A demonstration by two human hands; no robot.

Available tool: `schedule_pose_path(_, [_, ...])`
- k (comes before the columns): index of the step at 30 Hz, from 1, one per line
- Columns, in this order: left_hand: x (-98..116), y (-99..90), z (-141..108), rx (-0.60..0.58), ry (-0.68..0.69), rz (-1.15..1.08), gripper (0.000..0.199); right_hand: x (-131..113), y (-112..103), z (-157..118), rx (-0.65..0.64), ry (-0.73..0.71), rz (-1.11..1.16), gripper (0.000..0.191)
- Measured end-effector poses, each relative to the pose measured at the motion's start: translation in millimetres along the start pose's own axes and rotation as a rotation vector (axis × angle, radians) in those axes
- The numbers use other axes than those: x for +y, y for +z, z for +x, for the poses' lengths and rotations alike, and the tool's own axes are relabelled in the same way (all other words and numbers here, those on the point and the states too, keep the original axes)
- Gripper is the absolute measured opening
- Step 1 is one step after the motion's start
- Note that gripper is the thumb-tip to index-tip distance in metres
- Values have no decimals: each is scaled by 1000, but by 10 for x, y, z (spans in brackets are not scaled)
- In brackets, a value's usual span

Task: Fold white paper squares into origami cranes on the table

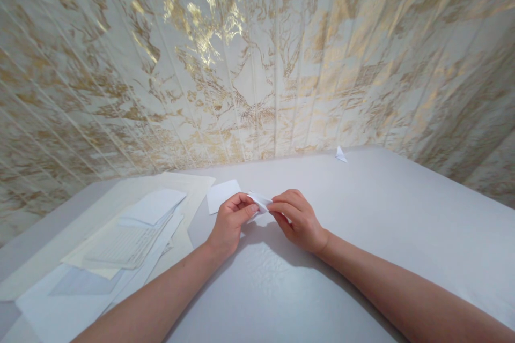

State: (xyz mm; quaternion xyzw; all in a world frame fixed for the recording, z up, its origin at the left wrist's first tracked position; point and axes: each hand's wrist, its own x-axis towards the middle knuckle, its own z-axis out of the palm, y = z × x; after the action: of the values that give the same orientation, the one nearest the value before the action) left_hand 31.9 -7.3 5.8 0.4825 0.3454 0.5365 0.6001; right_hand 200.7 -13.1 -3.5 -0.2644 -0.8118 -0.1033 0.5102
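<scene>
A small piece of folded white paper is held a little above the table between my two hands. My left hand pinches its left side between thumb and fingers. On the other side, my right hand grips the right end with its fingertips; part of the paper is hidden behind the fingers. A flat white paper square lies on the table just behind my left hand.
Stacked loose papers, some printed or lined, spread over large cream sheets at the left. A small folded white paper shape stands at the table's back edge. Behind the white table hangs a gold-patterned curtain.
</scene>
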Motion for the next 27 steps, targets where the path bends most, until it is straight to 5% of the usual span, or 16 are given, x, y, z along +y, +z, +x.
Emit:
schedule_pose_path(15, [-8,16,1,56,-124,35,25,15,29,-56,-30,82,42,12])
schedule_pose_path(27, [-5,23,-11,5,-58,124,15,-4,87,-85,37,205,135,9])
